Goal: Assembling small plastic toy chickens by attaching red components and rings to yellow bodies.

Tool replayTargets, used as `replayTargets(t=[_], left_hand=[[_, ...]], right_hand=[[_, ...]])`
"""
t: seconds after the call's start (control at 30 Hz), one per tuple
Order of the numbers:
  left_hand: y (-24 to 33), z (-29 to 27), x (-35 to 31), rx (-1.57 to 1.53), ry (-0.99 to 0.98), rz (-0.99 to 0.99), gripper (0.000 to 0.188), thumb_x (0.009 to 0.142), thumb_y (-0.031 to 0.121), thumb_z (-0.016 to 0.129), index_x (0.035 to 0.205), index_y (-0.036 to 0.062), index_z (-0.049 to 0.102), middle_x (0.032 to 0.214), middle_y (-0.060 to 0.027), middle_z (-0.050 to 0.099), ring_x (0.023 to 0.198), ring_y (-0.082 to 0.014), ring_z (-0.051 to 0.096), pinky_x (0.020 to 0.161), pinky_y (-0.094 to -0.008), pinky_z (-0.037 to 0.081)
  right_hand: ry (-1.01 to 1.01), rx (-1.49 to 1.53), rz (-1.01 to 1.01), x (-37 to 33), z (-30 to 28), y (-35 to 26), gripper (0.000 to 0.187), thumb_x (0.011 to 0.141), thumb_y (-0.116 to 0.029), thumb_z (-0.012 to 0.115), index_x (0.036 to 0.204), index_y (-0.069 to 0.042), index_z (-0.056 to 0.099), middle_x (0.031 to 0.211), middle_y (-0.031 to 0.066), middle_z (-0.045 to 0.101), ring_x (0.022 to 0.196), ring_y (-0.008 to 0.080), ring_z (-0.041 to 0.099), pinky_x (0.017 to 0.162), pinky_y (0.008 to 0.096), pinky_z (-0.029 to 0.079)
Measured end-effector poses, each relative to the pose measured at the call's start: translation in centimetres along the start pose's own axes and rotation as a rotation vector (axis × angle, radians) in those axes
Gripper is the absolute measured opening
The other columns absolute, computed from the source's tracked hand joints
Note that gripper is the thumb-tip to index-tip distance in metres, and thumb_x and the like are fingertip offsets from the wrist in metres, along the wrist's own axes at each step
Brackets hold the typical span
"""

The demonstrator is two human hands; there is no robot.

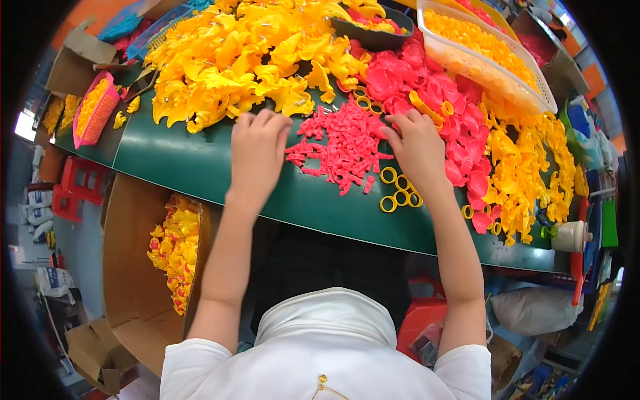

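Observation:
My left hand (259, 152) is at the near edge of a big heap of yellow curved plastic parts (227, 60), fingers bent and pressed together; whatever is between them is hidden. My right hand (421, 150) is closed at the fingertips beside the right side of a pile of small pinkish-red plastic pieces (340, 143). I cannot make out what the right fingers hold. Several yellow rings (401, 197) lie below that hand, near the table edge. Pink cup-shaped parts (460, 133) spread just beyond and to its right.
More yellow parts (527, 173) lie at the right of the green table (180, 157). A white basket (493, 67) of small yellow pieces stands far right, a pink basket (93, 110) far left. Below left, a cardboard box (133, 267) holds yellow-and-red assembled items (177, 250).

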State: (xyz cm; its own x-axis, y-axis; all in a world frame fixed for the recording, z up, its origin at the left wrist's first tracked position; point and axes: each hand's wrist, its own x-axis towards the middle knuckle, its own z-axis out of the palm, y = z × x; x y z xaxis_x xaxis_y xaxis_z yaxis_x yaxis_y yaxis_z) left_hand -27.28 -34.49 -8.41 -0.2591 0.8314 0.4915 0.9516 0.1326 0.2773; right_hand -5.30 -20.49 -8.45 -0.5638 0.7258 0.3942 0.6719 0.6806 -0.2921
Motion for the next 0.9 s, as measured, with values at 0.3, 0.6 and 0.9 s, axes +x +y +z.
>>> replayTargets(t=[0.3, 0.6, 0.9], left_hand=[[-3.3, 2.5, 2.4, 0.111, 0.132, 0.287, 0.016, 0.07, 0.011, 0.072, 0.084, 0.0104, 0.064, 0.096, -0.0032, 0.058, 0.092, -0.0254, 0.052, 0.078, -0.0379, 0.044], [0.8, -1.1, -3.0, 0.093, 0.264, 0.447, 0.024, 0.068, 0.006, 0.07, 0.092, 0.0043, 0.066, 0.101, -0.007, 0.058, 0.1, -0.0272, 0.055, 0.08, -0.0406, 0.048], [3.5, 0.5, -8.8, -0.273, 0.084, 0.545, 0.015, 0.068, -0.003, 0.071, 0.08, -0.0005, 0.063, 0.097, -0.0085, 0.06, 0.102, -0.0304, 0.061, 0.088, -0.0477, 0.053]], right_hand=[[-0.053, 0.029, 0.057, 1.0, 1.2, -0.7, 0.015, 0.08, -0.021, 0.073, 0.087, -0.01, 0.068, 0.09, 0.0067, 0.059, 0.091, 0.0257, 0.056, 0.075, 0.0388, 0.048], [-0.084, 0.453, -0.32, 1.1, -0.2, -7.3, 0.013, 0.076, -0.012, 0.074, 0.088, -0.007, 0.072, 0.095, 0.0071, 0.057, 0.096, 0.0262, 0.052, 0.082, 0.037, 0.045], [-0.177, 0.397, -0.418, -5.7, -1.3, -6.1, 0.012, 0.07, -0.007, 0.075, 0.079, -0.005, 0.067, 0.11, 0.0064, 0.059, 0.112, 0.0292, 0.051, 0.092, 0.0391, 0.045]])
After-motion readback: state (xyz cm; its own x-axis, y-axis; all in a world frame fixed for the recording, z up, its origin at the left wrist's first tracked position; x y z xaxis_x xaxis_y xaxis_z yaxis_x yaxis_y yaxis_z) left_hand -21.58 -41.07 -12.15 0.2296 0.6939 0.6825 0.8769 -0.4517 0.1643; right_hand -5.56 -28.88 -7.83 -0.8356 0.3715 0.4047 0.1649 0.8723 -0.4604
